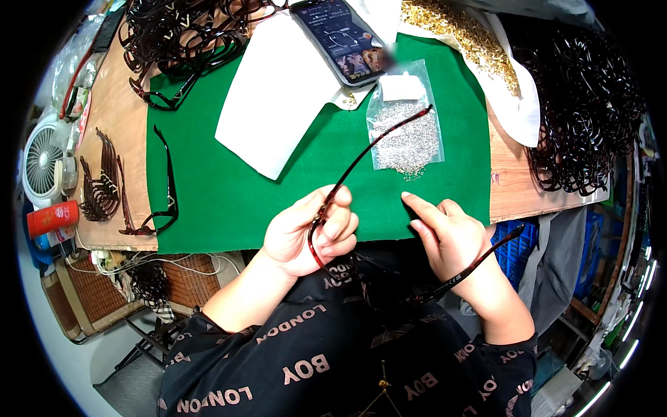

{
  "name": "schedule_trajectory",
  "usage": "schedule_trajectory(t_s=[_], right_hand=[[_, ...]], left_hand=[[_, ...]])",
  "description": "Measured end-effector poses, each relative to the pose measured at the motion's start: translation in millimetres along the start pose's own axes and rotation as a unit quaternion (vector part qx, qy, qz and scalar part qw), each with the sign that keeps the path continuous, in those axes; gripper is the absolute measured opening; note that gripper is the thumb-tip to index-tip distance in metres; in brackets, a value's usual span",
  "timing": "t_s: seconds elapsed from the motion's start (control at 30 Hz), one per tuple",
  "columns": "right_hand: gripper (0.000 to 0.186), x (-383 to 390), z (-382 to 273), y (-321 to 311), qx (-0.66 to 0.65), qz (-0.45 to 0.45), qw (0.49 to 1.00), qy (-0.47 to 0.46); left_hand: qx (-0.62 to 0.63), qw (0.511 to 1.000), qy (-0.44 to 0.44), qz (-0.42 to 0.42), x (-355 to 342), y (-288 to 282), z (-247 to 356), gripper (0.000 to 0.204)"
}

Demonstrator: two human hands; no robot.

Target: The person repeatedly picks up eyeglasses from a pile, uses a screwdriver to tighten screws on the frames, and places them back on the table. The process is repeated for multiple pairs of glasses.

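My left hand (pixel 313 231) is closed on a dark tortoiseshell eyeglass frame (pixel 358 157), gripping it near the base of one temple arm. That temple slants up and right, its tip over a clear bag of tiny silver screws (pixel 408 132). The other temple (pixel 464 275) passes along my right wrist; the front of the frame is hard to make out against the dark shirt. My right hand (pixel 448 229) is over the mat's front edge, index finger stretched out and thumb apart from it. Its fingertip is just below loose screws (pixel 410 172) spilled from the bag.
A green mat (pixel 208 208) covers the wooden table. On it lie white paper (pixel 267 104) and a phone (pixel 340 42). Piled frames (pixel 187 42) are at back left, a dark heap (pixel 583 111) at right. Small golden parts (pixel 472 42) lie on white material. A fan (pixel 45 160) stands left.
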State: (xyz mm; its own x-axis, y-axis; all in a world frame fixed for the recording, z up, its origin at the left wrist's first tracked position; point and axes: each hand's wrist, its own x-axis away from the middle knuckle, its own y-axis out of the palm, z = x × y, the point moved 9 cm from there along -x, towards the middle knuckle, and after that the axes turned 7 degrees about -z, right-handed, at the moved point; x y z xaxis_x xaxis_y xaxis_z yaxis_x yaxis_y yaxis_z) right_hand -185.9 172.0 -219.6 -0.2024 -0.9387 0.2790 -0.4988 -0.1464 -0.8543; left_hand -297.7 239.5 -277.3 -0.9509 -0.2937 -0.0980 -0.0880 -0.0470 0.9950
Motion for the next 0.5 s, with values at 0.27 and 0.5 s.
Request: schedule_trajectory(t_s=[0.27, 0.5], right_hand=[[0.032, 2.6, -31.4, 48.3, -0.644, -0.308, 0.690, 0.118], [0.031, -2.5, -42.8, 58.8, -0.718, -0.315, 0.612, 0.105]], left_hand=[[-0.029, 0.996, -0.045, 0.069, 1.3, -12.0, -8.5, 0.025], [-0.044, 0.998, -0.035, 0.043, 3.2, -12.2, -7.7, 0.028]])
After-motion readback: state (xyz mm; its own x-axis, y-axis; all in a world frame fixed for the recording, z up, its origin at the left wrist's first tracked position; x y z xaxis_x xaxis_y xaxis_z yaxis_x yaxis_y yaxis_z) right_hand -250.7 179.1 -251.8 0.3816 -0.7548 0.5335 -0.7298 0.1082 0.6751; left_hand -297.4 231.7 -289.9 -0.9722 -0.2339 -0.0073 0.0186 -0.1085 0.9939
